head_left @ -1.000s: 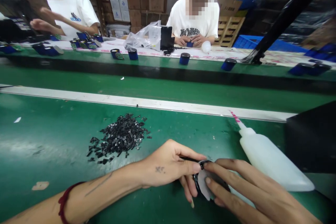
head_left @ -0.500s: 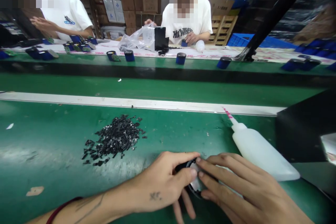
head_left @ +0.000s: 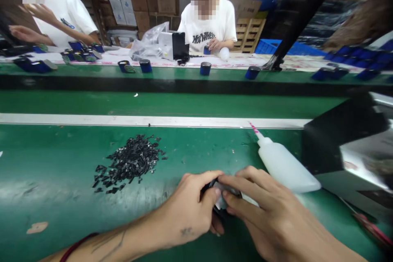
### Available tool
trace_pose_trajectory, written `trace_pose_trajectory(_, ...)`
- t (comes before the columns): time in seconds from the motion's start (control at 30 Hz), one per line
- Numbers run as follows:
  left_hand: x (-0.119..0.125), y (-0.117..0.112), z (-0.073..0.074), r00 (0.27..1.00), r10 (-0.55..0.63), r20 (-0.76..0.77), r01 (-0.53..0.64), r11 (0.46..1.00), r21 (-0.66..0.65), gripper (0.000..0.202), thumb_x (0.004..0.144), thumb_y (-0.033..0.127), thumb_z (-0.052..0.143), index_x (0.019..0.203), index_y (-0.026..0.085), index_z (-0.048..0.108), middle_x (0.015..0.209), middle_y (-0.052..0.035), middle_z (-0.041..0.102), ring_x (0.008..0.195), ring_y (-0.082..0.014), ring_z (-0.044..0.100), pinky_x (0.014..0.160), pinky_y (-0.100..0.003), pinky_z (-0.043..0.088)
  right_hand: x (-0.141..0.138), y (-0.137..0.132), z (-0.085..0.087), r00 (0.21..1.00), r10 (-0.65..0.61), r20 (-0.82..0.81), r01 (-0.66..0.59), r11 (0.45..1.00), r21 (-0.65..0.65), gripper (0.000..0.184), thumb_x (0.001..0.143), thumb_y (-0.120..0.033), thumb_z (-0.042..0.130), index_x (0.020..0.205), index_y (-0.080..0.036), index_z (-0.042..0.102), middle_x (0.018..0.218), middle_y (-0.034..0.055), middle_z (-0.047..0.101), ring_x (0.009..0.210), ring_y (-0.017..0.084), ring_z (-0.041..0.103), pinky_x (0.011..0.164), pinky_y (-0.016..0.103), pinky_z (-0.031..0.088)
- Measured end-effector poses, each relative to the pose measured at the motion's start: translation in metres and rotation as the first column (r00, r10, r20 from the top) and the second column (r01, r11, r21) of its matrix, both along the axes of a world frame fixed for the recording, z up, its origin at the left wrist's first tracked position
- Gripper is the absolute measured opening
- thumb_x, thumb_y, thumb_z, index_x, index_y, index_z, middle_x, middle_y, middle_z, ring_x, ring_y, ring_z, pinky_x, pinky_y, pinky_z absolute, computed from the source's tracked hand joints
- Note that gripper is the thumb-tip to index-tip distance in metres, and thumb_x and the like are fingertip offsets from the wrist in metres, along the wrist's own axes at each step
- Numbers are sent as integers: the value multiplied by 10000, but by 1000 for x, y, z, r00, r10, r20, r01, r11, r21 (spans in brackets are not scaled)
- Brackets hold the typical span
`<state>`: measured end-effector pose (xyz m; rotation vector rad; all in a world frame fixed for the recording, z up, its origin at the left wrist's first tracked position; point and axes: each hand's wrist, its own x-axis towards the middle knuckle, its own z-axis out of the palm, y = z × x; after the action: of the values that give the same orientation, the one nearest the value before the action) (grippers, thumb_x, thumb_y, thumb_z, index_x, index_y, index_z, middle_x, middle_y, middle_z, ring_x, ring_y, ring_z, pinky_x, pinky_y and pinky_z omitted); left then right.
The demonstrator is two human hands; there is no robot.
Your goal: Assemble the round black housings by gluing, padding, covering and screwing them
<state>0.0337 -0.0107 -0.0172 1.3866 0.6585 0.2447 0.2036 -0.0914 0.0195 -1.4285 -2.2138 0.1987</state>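
Between my hands is a small round black part [head_left: 220, 201] with a pale inner face, largely covered by my fingers. My left hand [head_left: 196, 202] grips it from the left, thumb pressed onto the pale face. From the other side my right hand [head_left: 264, 206] pinches its edge with the fingertips. A heap of tiny black plastic pieces [head_left: 133, 159] lies on the green table to the left. Just beyond my right hand, a white squeeze bottle [head_left: 287, 166] with a thin pink-marked nozzle rests on its side.
A white strip [head_left: 123, 120] crosses the green table [head_left: 76, 143]. At right stands a dark box-like object [head_left: 340, 131]. Blue cylindrical parts [head_left: 205, 68] line the far ledge. Two people in white shirts [head_left: 208, 20] sit opposite, beside a black post [head_left: 302, 20].
The view has shifted right, showing more of the box-like object. My right fingers have curled closer around the round part, which looks more tilted. The left co-worker's hands have risen and parted.
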Motion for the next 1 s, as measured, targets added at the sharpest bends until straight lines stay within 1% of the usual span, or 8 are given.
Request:
trace_pose_trajectory(0.2,3,4,0,999,-11,41,15,994,-106,394,961,266,441,1325,120,485,636,-55,665,511,-189,702,461,-247,571,1,-3,-8,977,30,-210,-31,1000,-2,255,916,-38,468,943,-176,681,1076,86,573,873,169,513,663,301,457)
trace_pose_trajectory(0.37,3,4,-1,993,-9,120,20,995,-94,413,968,296,437,1330,105,495,672,-84,681,527,-194,711,458,-234,561,6,2,1,977,5,-215,-34,991,-132,234,886,-62,550,864,-231,711,1023,42,586,957,157,571,758,281,495)
trace_pose_trajectory(0.47,6,3,3,996,16,90,-4,992,-125,447,952,307,468,1344,94,481,632,-82,676,512,-204,710,452,-231,551,17,2,15,945,-166,-281,86,957,-275,146,875,-244,651,1008,-250,711,1095,46,630,952,164,623,810,274,541)
trace_pose_trajectory(0.57,7,2,5,999,25,42,-18,988,-153,457,929,268,490,1344,80,472,587,-62,658,495,-202,704,442,-220,542,25,-1,19,737,-537,-409,153,723,-674,495,895,-491,580,1223,-121,590,778,71,677,595,153,643,547,255,564)
trace_pose_trajectory(0.67,7,2,3,999,30,45,-23,990,-141,430,936,243,458,1335,83,476,639,-61,666,503,-186,703,441,-213,541,25,1,13,583,-646,-492,-219,458,-861,658,844,-558,628,1223,-34,509,738,94,671,564,162,662,503,230,560)
trace_pose_trajectory(0.73,7,2,1,998,35,57,-26,988,-155,433,944,256,441,1344,90,462,665,-57,668,515,-186,707,446,-217,546,24,6,7,536,-662,-525,-322,415,-851,617,799,-535,695,1120,-35,527,792,136,685,649,176,693,567,222,577)
trace_pose_trajectory(0.83,8,2,-2,999,35,31,-30,988,-155,480,933,329,483,1343,80,462,624,-55,664,521,-209,712,453,-238,557,25,16,3,506,-708,-492,-302,389,-870,549,747,-455,756,1037,-73,488,693,113,684,605,166,688,559,217,576)
trace_pose_trajectory(1.0,4,3,-5,995,35,-91,-49,987,-155,820,796,635,604,1361,64,442,631,-110,723,550,-276,724,515,-330,604,18,24,-1,481,-740,-469,-290,371,-882,281,761,-190,643,942,-134,435,563,25,643,475,135,636,451,198,531)
